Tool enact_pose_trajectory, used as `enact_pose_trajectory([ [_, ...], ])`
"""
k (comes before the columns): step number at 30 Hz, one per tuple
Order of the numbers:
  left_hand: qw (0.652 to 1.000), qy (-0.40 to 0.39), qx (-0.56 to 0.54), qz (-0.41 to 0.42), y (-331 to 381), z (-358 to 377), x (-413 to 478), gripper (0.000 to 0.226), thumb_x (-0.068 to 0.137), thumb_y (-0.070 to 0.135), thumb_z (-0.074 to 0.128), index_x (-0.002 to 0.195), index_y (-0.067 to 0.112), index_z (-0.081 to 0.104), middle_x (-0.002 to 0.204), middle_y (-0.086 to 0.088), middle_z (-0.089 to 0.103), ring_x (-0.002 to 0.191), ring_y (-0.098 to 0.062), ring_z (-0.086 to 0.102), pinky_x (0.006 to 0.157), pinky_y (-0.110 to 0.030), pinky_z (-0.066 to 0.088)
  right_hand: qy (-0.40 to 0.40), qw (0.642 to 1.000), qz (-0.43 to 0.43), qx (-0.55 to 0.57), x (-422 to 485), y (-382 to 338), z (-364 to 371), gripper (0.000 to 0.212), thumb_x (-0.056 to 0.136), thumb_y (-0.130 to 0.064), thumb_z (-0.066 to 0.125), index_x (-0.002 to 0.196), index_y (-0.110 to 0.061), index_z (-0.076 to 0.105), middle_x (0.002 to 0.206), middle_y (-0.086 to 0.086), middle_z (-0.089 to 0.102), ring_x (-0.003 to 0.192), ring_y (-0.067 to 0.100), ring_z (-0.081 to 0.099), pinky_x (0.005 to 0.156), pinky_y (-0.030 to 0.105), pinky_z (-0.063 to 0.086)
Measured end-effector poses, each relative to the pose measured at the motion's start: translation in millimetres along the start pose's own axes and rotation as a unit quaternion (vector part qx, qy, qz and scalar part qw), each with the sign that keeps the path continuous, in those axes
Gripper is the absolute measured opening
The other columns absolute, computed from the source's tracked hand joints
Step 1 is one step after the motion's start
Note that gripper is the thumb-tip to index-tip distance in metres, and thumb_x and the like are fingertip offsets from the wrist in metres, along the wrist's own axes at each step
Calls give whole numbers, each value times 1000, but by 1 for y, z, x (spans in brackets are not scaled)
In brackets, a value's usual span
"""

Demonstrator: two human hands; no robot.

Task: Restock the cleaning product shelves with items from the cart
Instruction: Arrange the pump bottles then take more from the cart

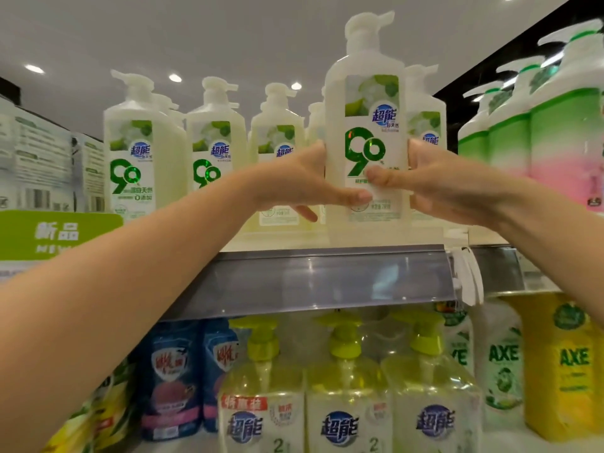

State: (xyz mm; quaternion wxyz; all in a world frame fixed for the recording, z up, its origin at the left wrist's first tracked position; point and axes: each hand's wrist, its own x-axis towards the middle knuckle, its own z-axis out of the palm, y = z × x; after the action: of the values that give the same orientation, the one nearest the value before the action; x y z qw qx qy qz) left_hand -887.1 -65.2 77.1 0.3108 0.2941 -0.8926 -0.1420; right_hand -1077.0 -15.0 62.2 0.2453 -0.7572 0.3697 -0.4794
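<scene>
The bottle [366, 152] stands at the front edge of the top shelf [277, 240]. The left hand [304, 184] grips its left side and the right hand [434, 188] its right, thumbs across its front. Just behind it to the right is a second bottle [425, 125]. Left of it runs a row [215, 148] of like bottles, then boxes [39, 158] above a sign [55, 233]. Right of it stand pumps [562, 135]. Below it are pump packs [346, 387], with pouches [173, 380] lower left and AXE bottles [572, 364] lower right.
</scene>
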Motion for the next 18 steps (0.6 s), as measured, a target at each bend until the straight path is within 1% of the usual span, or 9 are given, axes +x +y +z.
enact_pose_trajectory([
  [2, 999, 5, 44, -6, -2, 2, -2, 39, 77, 41, 74, 104, 39, 45, 98, 20, 55, 88, -3, 59, 63, -23, 59, 4, 997, 37, -61, 3, -3, -2, 58, 81, -11, 69, 133, -21, 46, 115, -3, 70, 106, 15, 67, 82, 34, 56],
  [4, 992, -7, 122, -25, -5, 3, -2, 48, 77, 47, 72, 117, 35, 47, 100, 15, 57, 84, -6, 59, 59, -22, 56, 22, 990, 75, -116, 10, -7, -2, 58, 78, -14, 72, 130, -20, 49, 113, -3, 70, 104, 18, 67, 77, 32, 53],
  [6, 980, -22, 195, -39, -10, 3, -1, 61, 79, 49, 70, 131, 28, 46, 105, 7, 62, 75, -8, 60, 54, -20, 51, 46, 982, 105, -153, 19, -10, 2, 52, 78, -16, 73, 125, -18, 52, 112, -1, 69, 106, 20, 64, 86, 38, 51],
  [7, 975, -23, 218, -42, -12, 2, 0, 59, 81, 48, 69, 132, 26, 47, 106, 5, 64, 70, -8, 59, 53, -19, 49, 59, 978, 117, -163, 23, -10, 5, 49, 78, -17, 73, 123, -17, 53, 111, 0, 69, 106, 21, 62, 90, 41, 50],
  [9, 967, -21, 249, -59, -16, 1, 1, 56, 84, 48, 66, 131, 22, 48, 108, 1, 66, 65, -7, 58, 52, -18, 47, 89, 969, 134, -185, 30, -6, 9, 46, 79, -19, 74, 120, -15, 53, 108, 1, 67, 101, 21, 61, 86, 39, 51],
  [11, 961, -34, 264, -80, -20, 1, 4, 64, 87, 48, 64, 136, 14, 42, 112, -2, 65, 69, -8, 59, 54, -19, 48, 113, 961, 142, -209, 37, 2, 12, 45, 80, -22, 74, 119, -15, 52, 107, 2, 66, 99, 22, 61, 79, 35, 52],
  [13, 958, -53, 263, -99, -25, 2, 9, 71, 88, 48, 62, 142, 11, 34, 116, -3, 62, 80, -11, 63, 58, -22, 54, 128, 955, 142, -228, 42, 8, 15, 47, 80, -26, 74, 119, -14, 51, 110, 3, 65, 103, 25, 60, 84, 39, 53],
  [16, 953, -86, 262, -125, -29, 1, 13, 74, 91, 46, 59, 148, 15, 22, 119, -2, 55, 84, -14, 64, 63, -28, 57, 133, 944, 135, -269, 47, 11, 18, 40, 83, -27, 71, 114, -12, 51, 109, 5, 63, 104, 26, 59, 88, 41, 52],
  [18, 955, -112, 231, -146, -31, 0, 13, 82, 92, 40, 61, 153, 20, 10, 126, -7, 51, 88, -19, 67, 70, -36, 60, 145, 929, 126, -315, 49, 11, 21, 44, 82, -30, 72, 116, -9, 55, 108, 8, 65, 99, 27, 62, 86, 42, 55],
])
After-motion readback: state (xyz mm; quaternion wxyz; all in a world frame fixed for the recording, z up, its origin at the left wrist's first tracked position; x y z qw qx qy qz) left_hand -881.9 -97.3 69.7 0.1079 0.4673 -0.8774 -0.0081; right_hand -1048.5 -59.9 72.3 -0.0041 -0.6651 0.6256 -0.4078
